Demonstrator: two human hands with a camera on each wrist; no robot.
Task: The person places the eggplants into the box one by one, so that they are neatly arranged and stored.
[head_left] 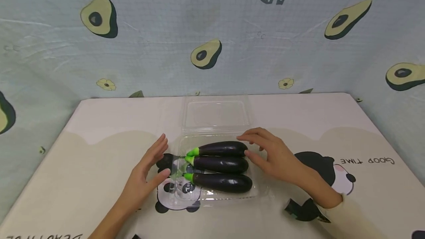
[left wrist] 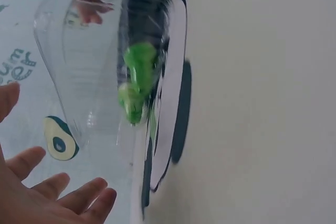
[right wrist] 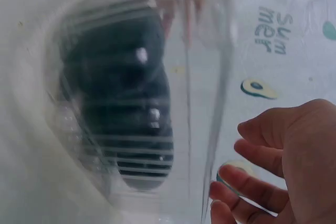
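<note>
Three dark purple eggplants (head_left: pixel 222 164) with green stems lie side by side in a clear plastic clamshell box (head_left: pixel 229 196), stems towards the left. The box's lid (head_left: pixel 216 114) is folded back, away from me. My left hand (head_left: pixel 146 174), fingers spread and holding nothing, is just left of the box near the green stems (left wrist: pixel 139 69). Over the box's right side is my right hand (head_left: pixel 272 154), its fingers loosely bent near the eggplants' rounded ends. In the right wrist view, that hand's fingers (right wrist: pixel 257 187) stand beside the box wall with nothing between them.
The table (head_left: pixel 99 180) has a light cover printed with pandas and lettering. Behind it hangs a pale curtain (head_left: pixel 149 47) with avocado prints. A black object (head_left: pixel 303 209) lies by the right sleeve (head_left: pixel 348 217).
</note>
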